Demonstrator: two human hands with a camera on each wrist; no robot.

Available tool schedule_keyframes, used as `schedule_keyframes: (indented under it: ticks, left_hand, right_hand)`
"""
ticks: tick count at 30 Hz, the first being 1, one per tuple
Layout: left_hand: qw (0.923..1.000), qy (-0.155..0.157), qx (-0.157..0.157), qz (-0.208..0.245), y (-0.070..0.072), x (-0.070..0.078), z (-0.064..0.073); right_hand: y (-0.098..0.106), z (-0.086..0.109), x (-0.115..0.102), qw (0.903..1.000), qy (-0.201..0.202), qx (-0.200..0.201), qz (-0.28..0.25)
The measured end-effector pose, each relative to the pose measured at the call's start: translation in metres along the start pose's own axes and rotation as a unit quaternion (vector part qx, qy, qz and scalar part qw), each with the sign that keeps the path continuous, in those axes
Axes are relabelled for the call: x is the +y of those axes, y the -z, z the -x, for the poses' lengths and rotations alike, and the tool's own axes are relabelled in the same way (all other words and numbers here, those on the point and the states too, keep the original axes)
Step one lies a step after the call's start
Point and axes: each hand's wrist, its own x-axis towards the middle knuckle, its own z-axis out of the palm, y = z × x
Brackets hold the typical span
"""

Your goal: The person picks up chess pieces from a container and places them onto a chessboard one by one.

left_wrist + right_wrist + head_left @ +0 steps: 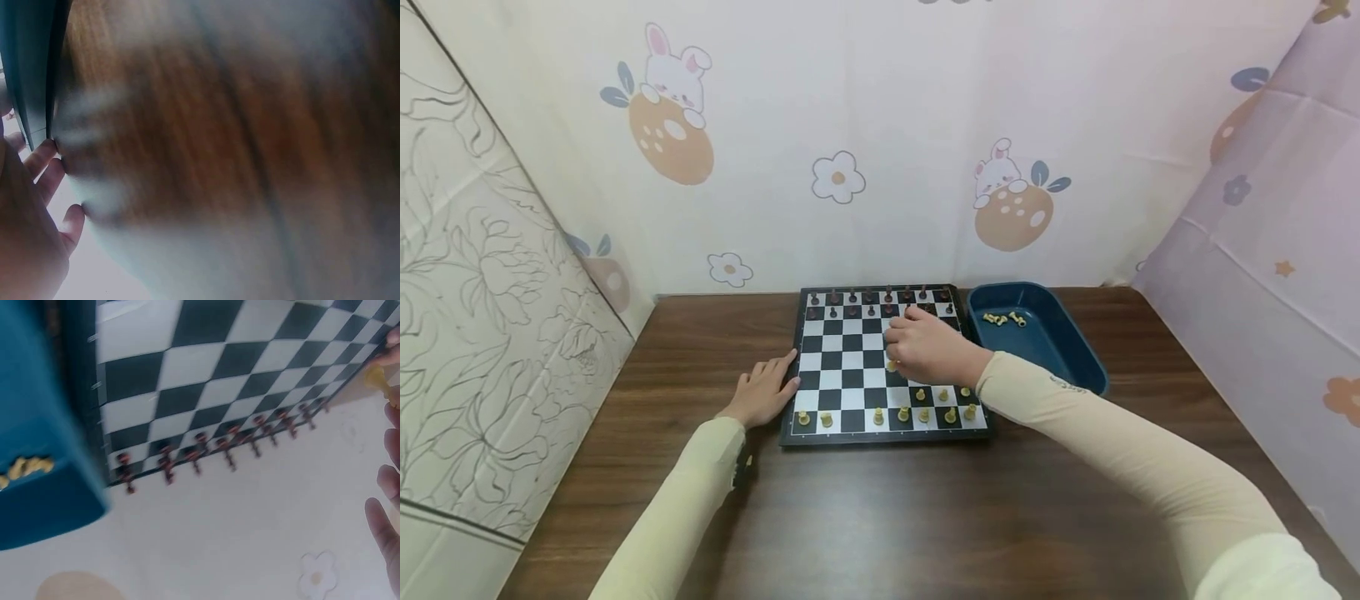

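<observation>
A black-and-white chessboard [832, 342] lies on the table. My right hand [928, 346] is over the right half of the board and pinches a pale yellow chess piece [377, 379] between thumb and fingers. Its exact kind is hard to tell. My left hand [762, 390] rests at the board's left edge, fingers extended, holding nothing; the left wrist view shows its fingers [51, 178] against the dark side of the board. Several yellow pieces [903, 414] stand along the near rows. Dark red pieces [871, 311] fill the two far rows, a few hidden behind my right hand.
A blue tray [1067, 340] sits at the board's right side, with several yellow pieces [1017, 319] lying inside. The brown wooden table [865, 517] meets a patterned cloth wall [895, 225] at the back. Another wall [475, 275] closes the left side.
</observation>
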Motion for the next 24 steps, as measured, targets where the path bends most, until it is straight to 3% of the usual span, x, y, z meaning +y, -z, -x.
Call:
schedule_keyframes:
  ticks: [9, 17, 24]
  left_hand:
    - [1.0, 0.004, 0.003, 0.0, 0.001, 0.001, 0.001]
    - [1.0, 0.008, 0.0, -0.001, 0.001, 0.002, 0.001]
    - [1.0, 0.007, -0.002, 0.003, 0.002, 0.003, 0.001]
  right_hand:
    - [-0.006, -0.028, -0.029, 0.9989, 0.035, 0.001, -0.033]
    - [-0.018, -0.038, -0.052, 0.9969, 0.066, -0.01, -0.042]
    - [-0.027, -0.039, -0.059, 0.9959, 0.073, -0.018, -0.051]
